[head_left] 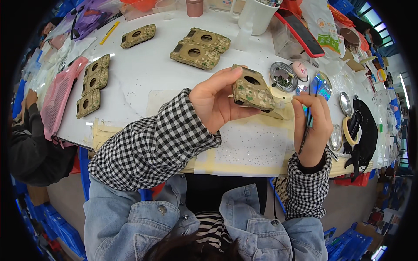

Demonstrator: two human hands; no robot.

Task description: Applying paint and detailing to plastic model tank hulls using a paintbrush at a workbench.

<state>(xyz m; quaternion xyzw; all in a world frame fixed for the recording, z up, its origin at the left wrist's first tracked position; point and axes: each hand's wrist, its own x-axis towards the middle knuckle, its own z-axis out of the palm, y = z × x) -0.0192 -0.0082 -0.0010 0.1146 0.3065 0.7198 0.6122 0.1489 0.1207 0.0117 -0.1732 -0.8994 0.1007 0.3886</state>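
My left hand (211, 102) is closed round a camouflage-painted toy tank hull (257, 95), held tilted above the table, its round hole showing. To its right, my right hand (317, 130) grips dark tweezers (307, 119), their slim legs running up past the fingers. Thumb and forefinger meet close to the hull's right end; whether they pinch a tiny part I cannot make out. Beyond the hands lies a round metal dish (273, 71) with small dark green pieces in it.
More camouflage hulls stand on the table (143, 65): a pair (195, 55) at the far middle, one (138, 35) farther left, several (88, 103) at left. A speckled white sheet (250, 152) lies near me. A red-edged phone (300, 34), white mug (257, 16) and pink basket (61, 98) surround them.
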